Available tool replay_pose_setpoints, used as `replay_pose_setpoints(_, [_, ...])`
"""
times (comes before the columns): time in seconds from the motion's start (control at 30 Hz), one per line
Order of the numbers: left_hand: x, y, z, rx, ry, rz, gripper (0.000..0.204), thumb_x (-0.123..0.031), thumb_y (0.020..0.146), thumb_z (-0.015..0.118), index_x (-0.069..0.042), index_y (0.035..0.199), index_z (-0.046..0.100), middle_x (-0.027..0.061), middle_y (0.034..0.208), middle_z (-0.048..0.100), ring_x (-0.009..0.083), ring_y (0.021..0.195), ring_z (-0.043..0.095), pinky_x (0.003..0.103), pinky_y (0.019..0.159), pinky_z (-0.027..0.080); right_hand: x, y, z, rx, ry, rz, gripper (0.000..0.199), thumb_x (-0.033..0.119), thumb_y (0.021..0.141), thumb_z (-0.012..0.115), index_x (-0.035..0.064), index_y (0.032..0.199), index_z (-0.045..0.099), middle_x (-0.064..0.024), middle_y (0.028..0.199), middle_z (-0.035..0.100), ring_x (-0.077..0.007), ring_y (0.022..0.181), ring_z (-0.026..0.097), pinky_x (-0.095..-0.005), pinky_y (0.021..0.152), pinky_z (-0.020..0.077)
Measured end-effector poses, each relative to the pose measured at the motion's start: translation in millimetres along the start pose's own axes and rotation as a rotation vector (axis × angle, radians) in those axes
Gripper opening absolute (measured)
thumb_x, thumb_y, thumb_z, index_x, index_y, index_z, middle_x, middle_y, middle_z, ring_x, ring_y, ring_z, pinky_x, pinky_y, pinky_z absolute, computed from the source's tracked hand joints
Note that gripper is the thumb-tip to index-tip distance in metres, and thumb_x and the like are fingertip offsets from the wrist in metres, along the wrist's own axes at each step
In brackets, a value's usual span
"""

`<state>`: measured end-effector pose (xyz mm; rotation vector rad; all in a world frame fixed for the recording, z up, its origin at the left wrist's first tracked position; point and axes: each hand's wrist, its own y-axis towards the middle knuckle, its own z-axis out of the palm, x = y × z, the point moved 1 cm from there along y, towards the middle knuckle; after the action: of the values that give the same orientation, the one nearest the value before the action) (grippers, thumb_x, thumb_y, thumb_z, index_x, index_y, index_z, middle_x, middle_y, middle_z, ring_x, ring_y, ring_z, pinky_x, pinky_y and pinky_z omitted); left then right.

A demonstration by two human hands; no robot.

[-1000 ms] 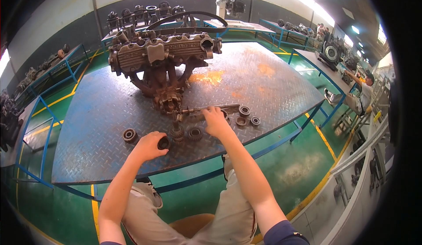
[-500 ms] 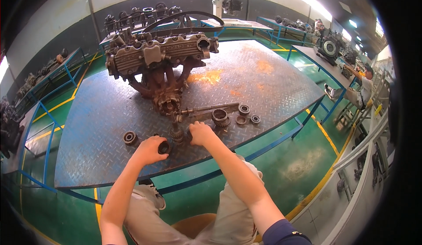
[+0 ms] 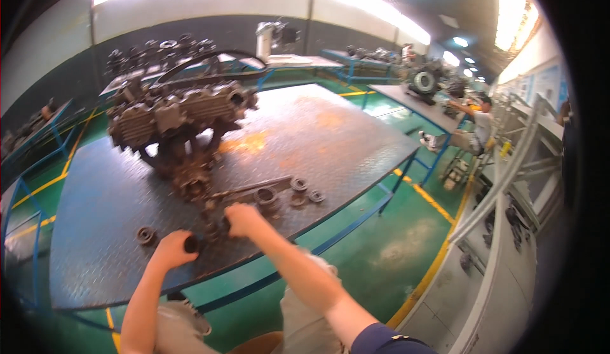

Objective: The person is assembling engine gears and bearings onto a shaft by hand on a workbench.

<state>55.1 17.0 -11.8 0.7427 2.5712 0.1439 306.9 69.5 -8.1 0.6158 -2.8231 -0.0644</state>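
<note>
Workshop: green floor with yellow lines, blue-framed benches behind, bright ceiling lights.
Counter: dark steel tread-plate counter on a blue frame; engine block is the landmark.
Engine block: grimy, finned engine block stands on the far left part of the counter.
Left hand: left hand sits at the counter's near edge, in front of the engine block, clenched round a small dark cylindrical part; only the part's end shows.
Right hand: right hand lies just right of the left hand, in front of the engine block, fingers curled down over small dark parts; cannot tell what it grips.
Ring: dark ring lies near the left hand, in front of the engine block and left of it.
Loose parts: long bar and three round bearings lie right of the engine block's base, beyond the right hand.
Other person: a person works at a bench far right of the engine block.
</note>
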Motion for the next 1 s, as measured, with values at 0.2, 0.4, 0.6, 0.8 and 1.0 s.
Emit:
replay_pose_setpoints(0.2, [-12, 4, -3, 0.051, 0.013, -0.063, 0.055, -0.031, 0.064, 0.078, -0.002, 0.108, 0.064, 0.0178, 0.109, 0.063, 0.0358, 0.105, 0.059, 0.04, 0.092, 0.047, 3, -4, -5, 0.072, 0.019, 0.018, 0.052, 0.027, 0.059, 0.082, 0.0054, 0.103, 0.064, -0.0181, 0.108, 0.063, -0.0363, 0.102, 0.063, -0.0431, 0.085, 0.0527])
replay_pose_setpoints(0.4, [-17, 3, -11, 0.048, -0.014, -0.127, 0.056, -0.03, 0.064, 0.079, -0.002, 0.11, 0.064, 0.0178, 0.111, 0.063, 0.0363, 0.105, 0.059, 0.04, 0.093, 0.047, 8, -4, -7, 0.046, 0.02, -0.009, 0.039, 0.019, 0.064, 0.078, 0.0047, 0.098, 0.067, -0.0189, 0.104, 0.065, -0.0364, 0.099, 0.064, -0.0422, 0.083, 0.0534])
replay_pose_setpoints(0.6, [-26, 4, -16, 0.03, -0.049, -0.162, 0.056, -0.029, 0.064, 0.08, -0.002, 0.11, 0.063, 0.0182, 0.112, 0.063, 0.0366, 0.106, 0.058, 0.04, 0.094, 0.046, 6, 2, 7, -0.054, -0.035, -0.053, 0.025, 0.011, 0.071, 0.069, 0.0024, 0.094, 0.069, -0.0206, 0.102, 0.066, -0.0359, 0.096, 0.065, -0.0407, 0.082, 0.0538])
replay_pose_setpoints(0.8, [-30, 5, -20, -0.016, -0.072, -0.195, 0.056, -0.027, 0.064, 0.081, -0.001, 0.11, 0.063, 0.0186, 0.112, 0.063, 0.0363, 0.105, 0.059, 0.04, 0.094, 0.046, 7, 4, 13, -0.001, -0.042, -0.015, 0.041, 0.017, 0.065, 0.076, 0.0046, 0.103, 0.065, -0.0186, 0.107, 0.064, -0.0373, 0.101, 0.062, -0.0432, 0.085, 0.0526])
replay_pose_setpoints(1.0, [-33, 6, -21, -0.008, -0.046, -0.192, 0.055, -0.026, 0.065, 0.08, 0.0, 0.111, 0.064, 0.0186, 0.112, 0.062, 0.0359, 0.107, 0.058, 0.04, 0.095, 0.046, 2, 3, 11, 0.005, 0.014, -0.055, 0.042, 0.022, 0.069, 0.074, 0.003, 0.105, 0.065, -0.0212, 0.107, 0.064, -0.0376, 0.099, 0.063, -0.043, 0.085, 0.0529])
